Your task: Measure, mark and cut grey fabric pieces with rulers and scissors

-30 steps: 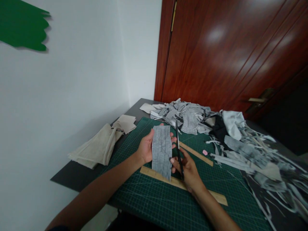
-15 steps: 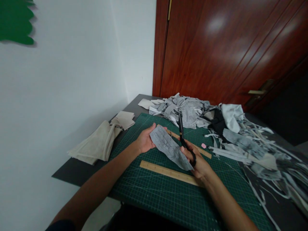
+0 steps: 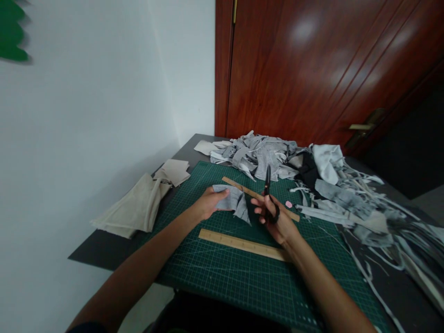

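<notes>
My left hand (image 3: 209,203) pinches a grey fabric strip (image 3: 229,198) at its left end, thumb on top. The strip's free end droops to the right over the green cutting mat (image 3: 222,273). In my right hand (image 3: 274,217) is a pair of black scissors (image 3: 268,182), blades pointing up and away, handle loops round the fingers. The scissors are apart from the fabric. One wooden ruler (image 3: 243,243) lies on the mat nearer to me; another wooden ruler (image 3: 251,192) lies behind the hands, partly hidden by the right one.
Folded cream cloth (image 3: 133,206) and cream pieces (image 3: 174,171) lie on the left of the dark table. Grey fabric scraps (image 3: 260,155) are heaped at the back, with tangled strips (image 3: 374,231) on the right. A small pink piece (image 3: 288,204) sits on the mat.
My right hand has let go of the strip's right end and moved slightly up, still holding the scissors. The strip now hangs from my left hand alone.
</notes>
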`<state>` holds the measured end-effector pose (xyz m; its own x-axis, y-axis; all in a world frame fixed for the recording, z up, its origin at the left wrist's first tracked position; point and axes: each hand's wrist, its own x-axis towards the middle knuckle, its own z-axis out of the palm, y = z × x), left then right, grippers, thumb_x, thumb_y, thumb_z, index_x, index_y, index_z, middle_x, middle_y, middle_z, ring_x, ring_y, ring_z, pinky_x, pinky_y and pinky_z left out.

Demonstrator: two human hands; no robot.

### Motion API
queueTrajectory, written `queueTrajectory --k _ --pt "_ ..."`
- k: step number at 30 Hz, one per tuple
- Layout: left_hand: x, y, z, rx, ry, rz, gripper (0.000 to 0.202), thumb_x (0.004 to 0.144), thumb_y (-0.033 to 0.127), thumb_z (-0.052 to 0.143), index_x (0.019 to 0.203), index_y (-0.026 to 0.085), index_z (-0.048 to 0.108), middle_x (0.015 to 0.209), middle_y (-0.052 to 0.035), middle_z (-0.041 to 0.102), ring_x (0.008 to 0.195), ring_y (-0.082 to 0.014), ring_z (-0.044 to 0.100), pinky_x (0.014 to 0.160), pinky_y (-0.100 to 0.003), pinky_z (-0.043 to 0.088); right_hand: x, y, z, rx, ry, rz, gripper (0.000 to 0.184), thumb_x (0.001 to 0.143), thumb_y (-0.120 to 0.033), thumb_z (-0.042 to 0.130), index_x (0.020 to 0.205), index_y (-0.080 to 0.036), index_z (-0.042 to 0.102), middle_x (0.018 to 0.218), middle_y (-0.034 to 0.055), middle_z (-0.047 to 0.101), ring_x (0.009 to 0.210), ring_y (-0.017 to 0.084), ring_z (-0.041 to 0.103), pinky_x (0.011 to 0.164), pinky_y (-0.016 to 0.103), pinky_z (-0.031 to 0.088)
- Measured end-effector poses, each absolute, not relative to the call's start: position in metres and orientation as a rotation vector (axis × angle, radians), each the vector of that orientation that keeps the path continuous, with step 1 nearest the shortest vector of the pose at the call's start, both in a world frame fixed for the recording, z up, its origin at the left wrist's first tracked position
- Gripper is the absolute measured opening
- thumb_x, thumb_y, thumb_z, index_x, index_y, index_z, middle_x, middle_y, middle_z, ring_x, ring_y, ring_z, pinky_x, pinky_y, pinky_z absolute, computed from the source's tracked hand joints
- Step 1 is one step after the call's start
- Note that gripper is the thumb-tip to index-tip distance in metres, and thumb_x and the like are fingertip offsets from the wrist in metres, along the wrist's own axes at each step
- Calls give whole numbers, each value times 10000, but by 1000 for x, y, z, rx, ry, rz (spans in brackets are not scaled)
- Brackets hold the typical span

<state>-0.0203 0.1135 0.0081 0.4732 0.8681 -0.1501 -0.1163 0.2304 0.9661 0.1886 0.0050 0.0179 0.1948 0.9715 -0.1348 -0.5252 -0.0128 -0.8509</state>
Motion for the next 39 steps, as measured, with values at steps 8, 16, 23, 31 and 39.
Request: queueTrajectory --k 8,16,23,31,39 --pt "-54 136 14 1820 1266 1053 381 577 187 890 917 256 732 922 -74 707 1223 -392 582 1142 -471 368 197 1 28 -966 -718 1136 592 714 -577 915 1098 -273 583 601 -108 570 432 76 440 360 153 361" --pt "-35 133 -2 2200 807 974 287 842 370 759 1100 244 747 1300 -137 662 1392 -358 476 1249 -469 223 187 -5 26 -995 -835 1189 631 774 -631 851 1181 -247 560 606 -106 542 430 74 408 358 162 377" --pt "-39 150 -6 2209 890 871 158 693 244 841 755 232 696 821 -45 664 866 -249 600 906 -366 465 185 -9 26 -964 -874 1211 599 815 -608 826 1223 -253 568 620 -104 528 434 77 412 363 168 385" --pt "-26 132 16 1207 708 1212 269 774 356 836 898 183 671 767 -10 704 691 -169 651 694 -294 535 178 -14 26 -960 -947 1098 595 848 -576 808 1281 -271 537 615 -105 531 418 91 435 360 188 406" --pt "-18 113 24 641 466 1033 160 911 126 691 1066 125 732 1017 -95 799 1024 -238 763 1059 -425 554 165 -15 17 -1036 -975 1195 719 806 -627 822 1326 -236 515 639 -88 607 404 91 475 349 193 414"
